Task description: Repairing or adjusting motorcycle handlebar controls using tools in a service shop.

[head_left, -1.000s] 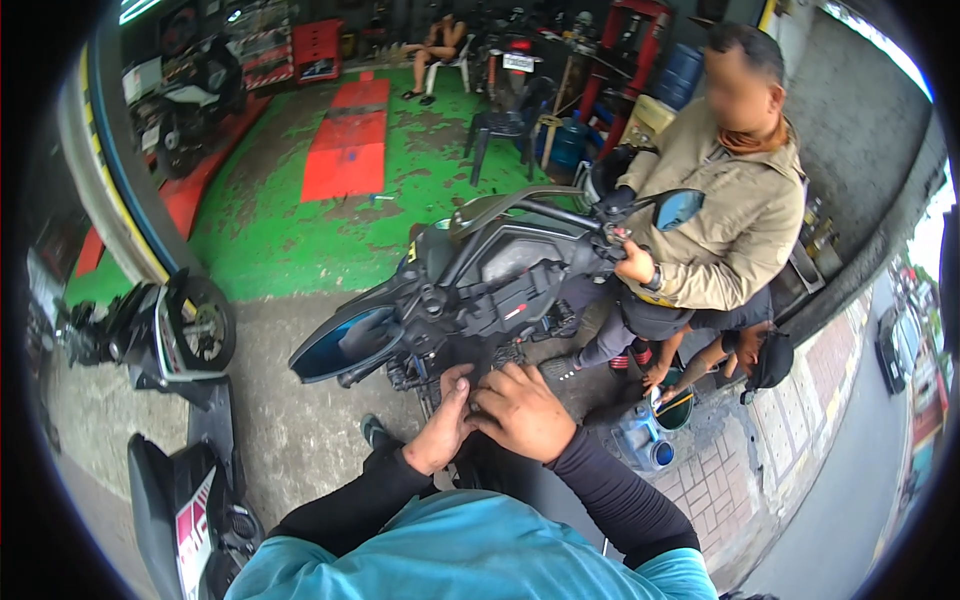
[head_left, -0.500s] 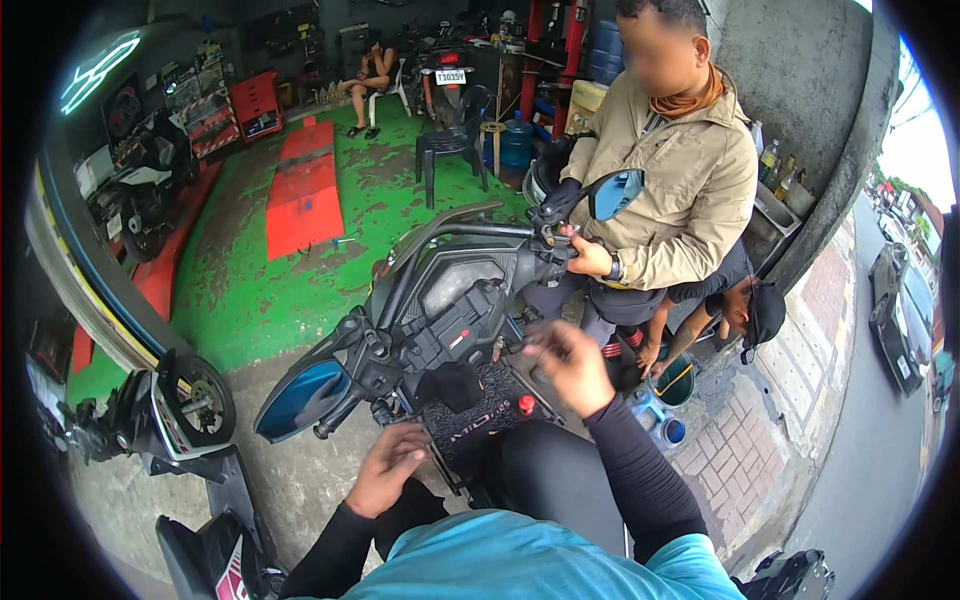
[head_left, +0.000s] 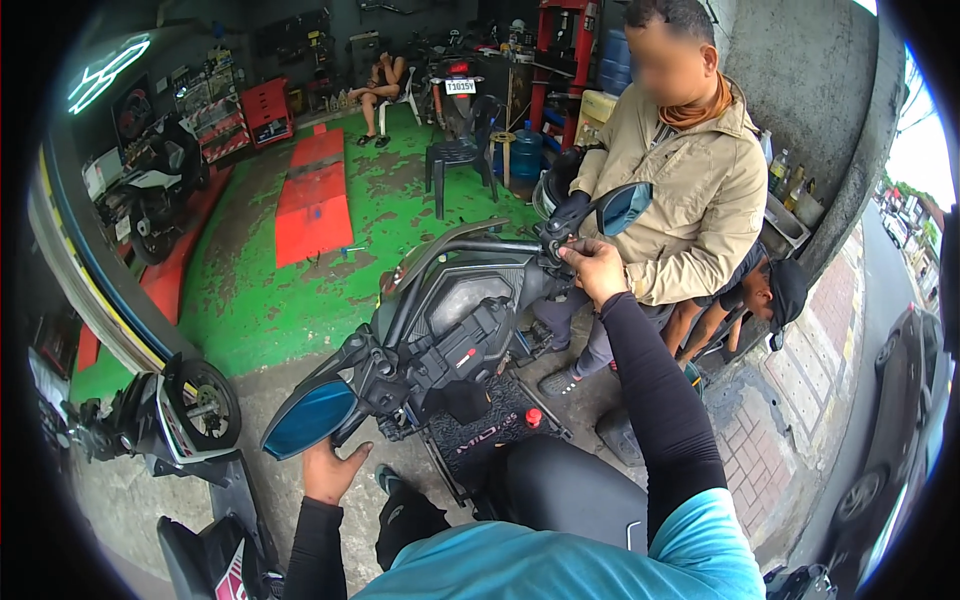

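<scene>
A dark scooter (head_left: 462, 330) stands before me, its round-edged seat (head_left: 560, 480) close to my body. My right hand (head_left: 600, 272) is closed at the right handlebar (head_left: 556, 234), fingertips by its controls, just below the right mirror (head_left: 625, 207). My left hand (head_left: 332, 472) is under the left mirror (head_left: 310, 418), beside the left handlebar end. Its thumb is spread away from the fingers, which the mirror partly hides. A red cap-like knob (head_left: 533, 416) sits near the patterned black floor mat (head_left: 485, 425).
A person in a tan jacket (head_left: 690, 180) stands at the scooter's right; another, wearing a black cap (head_left: 788, 300), bends behind. A parked motorcycle (head_left: 190, 430) is at left. Red ramps (head_left: 312, 210) lie on the green floor. A dark car (head_left: 880, 430) is on the road.
My right hand has moved up and away to the right handlebar. My left hand has shifted left beneath the left mirror. The person's hand has left the right handlebar.
</scene>
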The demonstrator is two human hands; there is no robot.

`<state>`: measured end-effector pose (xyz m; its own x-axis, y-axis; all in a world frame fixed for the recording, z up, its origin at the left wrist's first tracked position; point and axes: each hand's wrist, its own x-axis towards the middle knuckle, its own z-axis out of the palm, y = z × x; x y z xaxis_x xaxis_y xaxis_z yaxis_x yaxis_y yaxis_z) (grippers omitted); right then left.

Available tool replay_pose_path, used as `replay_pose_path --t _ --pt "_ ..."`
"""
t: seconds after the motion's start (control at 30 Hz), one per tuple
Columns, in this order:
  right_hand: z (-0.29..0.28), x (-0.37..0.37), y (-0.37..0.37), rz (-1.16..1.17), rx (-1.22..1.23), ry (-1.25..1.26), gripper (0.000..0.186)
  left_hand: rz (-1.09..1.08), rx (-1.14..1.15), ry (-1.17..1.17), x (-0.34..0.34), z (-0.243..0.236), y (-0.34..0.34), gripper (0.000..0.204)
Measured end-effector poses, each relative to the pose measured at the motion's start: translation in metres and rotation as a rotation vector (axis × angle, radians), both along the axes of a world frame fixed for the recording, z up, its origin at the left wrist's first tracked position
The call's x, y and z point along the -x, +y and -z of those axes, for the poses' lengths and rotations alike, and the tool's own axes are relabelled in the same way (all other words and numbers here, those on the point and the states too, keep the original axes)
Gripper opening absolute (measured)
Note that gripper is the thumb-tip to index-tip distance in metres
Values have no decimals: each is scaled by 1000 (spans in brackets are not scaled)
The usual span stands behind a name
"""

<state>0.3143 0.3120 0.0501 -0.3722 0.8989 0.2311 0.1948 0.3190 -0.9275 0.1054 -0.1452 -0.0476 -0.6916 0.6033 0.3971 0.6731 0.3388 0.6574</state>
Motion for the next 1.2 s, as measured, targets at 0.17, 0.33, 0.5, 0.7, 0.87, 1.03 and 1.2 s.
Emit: replay_pose_path --t 0.17,0.33,0.5,0.7,0.87,1.03,1.2 --pt "-14 -4 -3 -74 184 16 14 -49 37 88 10 8 9 55" --pt "-17 -8 10 -139 321 -22 16 -48 -7 71 14 9 16 51" --pt "-12 -6 26 -226 629 31 15 -56 -94 88 17 27 18 50" --pt "-20 -1 15 -198 580 9 21 -68 -167 -28 19 29 18 48" --pt "-6 -12 21 -248 506 -87 33 -88 -165 -5 21 26 24 47" --pt "-3 -4 9 -106 315 -212 32 -72 -51 123 31 14 19 57" --pt "6 -26 11 -193 217 38 40 -60 124 170 33 0 20 62"
